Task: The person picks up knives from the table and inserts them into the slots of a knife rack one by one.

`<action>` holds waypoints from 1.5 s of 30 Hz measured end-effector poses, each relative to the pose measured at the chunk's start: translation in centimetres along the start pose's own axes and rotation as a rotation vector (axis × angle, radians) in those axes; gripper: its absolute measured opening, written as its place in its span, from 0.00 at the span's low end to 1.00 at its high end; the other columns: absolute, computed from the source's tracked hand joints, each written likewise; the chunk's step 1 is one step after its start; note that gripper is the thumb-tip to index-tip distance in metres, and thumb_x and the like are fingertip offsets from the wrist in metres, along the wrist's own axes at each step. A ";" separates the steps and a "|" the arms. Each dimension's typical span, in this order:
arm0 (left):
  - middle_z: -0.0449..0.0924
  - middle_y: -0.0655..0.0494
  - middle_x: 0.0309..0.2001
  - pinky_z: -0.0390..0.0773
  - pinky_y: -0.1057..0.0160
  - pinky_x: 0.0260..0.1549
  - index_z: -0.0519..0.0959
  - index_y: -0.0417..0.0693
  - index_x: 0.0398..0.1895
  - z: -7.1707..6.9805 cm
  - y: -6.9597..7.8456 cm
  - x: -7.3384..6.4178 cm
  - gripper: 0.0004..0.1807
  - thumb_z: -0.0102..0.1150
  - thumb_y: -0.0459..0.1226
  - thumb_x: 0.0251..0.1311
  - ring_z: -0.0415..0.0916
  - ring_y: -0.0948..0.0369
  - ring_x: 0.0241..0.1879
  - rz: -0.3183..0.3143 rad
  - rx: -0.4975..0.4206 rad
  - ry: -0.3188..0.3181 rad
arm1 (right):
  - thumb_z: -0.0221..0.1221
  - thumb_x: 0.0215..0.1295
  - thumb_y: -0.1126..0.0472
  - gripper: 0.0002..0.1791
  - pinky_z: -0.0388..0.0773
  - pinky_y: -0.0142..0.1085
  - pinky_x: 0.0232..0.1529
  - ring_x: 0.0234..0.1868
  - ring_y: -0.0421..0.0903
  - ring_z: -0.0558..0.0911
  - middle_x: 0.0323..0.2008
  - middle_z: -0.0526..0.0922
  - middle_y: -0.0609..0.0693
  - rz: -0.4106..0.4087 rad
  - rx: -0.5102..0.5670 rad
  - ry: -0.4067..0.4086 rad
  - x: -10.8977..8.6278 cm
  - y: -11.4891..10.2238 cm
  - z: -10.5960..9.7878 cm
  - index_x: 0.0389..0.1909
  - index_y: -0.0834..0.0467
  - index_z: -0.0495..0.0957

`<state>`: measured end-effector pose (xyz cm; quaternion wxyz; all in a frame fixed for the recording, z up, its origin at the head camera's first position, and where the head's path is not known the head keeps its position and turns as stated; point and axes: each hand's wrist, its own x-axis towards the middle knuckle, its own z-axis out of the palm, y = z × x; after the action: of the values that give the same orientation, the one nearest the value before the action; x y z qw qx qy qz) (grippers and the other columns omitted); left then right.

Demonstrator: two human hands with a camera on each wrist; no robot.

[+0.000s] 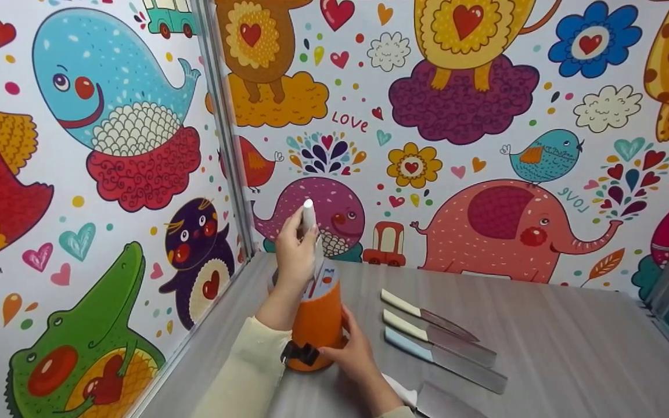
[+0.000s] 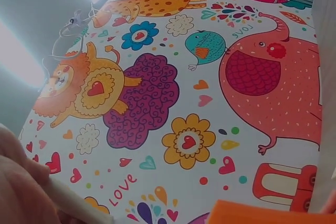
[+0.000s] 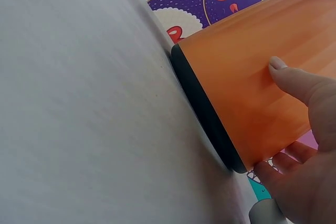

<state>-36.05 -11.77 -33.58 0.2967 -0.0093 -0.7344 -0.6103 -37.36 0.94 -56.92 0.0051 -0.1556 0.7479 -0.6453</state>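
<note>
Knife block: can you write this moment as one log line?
left hand: grips white knife handle above orange knife block | right hand: holds block's side | table: four other knives

1. Your white-handled knife with a metal blade (image 1: 309, 213) stands nearly upright, handle up and blade down at the block's slotted top; your left hand (image 1: 295, 255) grips the handle; how deep the tip sits cannot be told.
2. Your smooth, rounded orange knife block with a black base (image 1: 318, 319) stands upright on the tabletop (image 1: 572, 348); your right hand (image 1: 358, 351) holds its lower side, thumb against the orange wall.
</note>
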 end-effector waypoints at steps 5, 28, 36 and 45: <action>0.77 0.40 0.69 0.76 0.40 0.69 0.70 0.43 0.78 0.3 -1.0 0.1 0.27 0.57 0.32 0.78 0.76 0.42 0.68 -0.016 0.031 -0.029 | 0.81 0.54 0.61 0.61 0.65 0.63 0.77 0.79 0.65 0.66 0.79 0.66 0.64 -0.033 -0.008 -0.003 -0.1 0.1 0.0 0.84 0.61 0.54; 0.76 0.38 0.69 0.76 0.39 0.70 0.69 0.41 0.78 1.0 -4.8 -0.2 0.26 0.54 0.31 0.79 0.76 0.42 0.66 -0.081 0.057 -0.102 | 0.82 0.52 0.60 0.62 0.63 0.63 0.78 0.80 0.63 0.67 0.79 0.68 0.61 0.005 0.008 -0.007 0.1 0.1 0.0 0.84 0.56 0.56; 0.81 0.38 0.64 0.84 0.45 0.58 0.72 0.44 0.76 1.3 -5.4 0.3 0.26 0.58 0.33 0.77 0.82 0.47 0.55 -0.072 0.068 -0.089 | 0.82 0.51 0.62 0.62 0.67 0.62 0.77 0.79 0.66 0.67 0.78 0.67 0.64 -0.059 0.032 -0.012 0.1 0.2 0.0 0.83 0.61 0.55; 0.82 0.43 0.64 0.84 0.46 0.62 0.75 0.45 0.73 1.1 -5.9 0.3 0.25 0.63 0.35 0.75 0.83 0.48 0.60 -0.077 0.056 -0.017 | 0.82 0.52 0.56 0.62 0.67 0.62 0.77 0.79 0.65 0.67 0.79 0.66 0.64 -0.052 0.015 -0.020 0.1 0.3 -0.2 0.83 0.61 0.55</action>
<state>-38.96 -12.43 -38.82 0.2668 0.0220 -0.7535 -0.6004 -37.62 1.16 -57.13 -0.0032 -0.1816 0.7385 -0.6493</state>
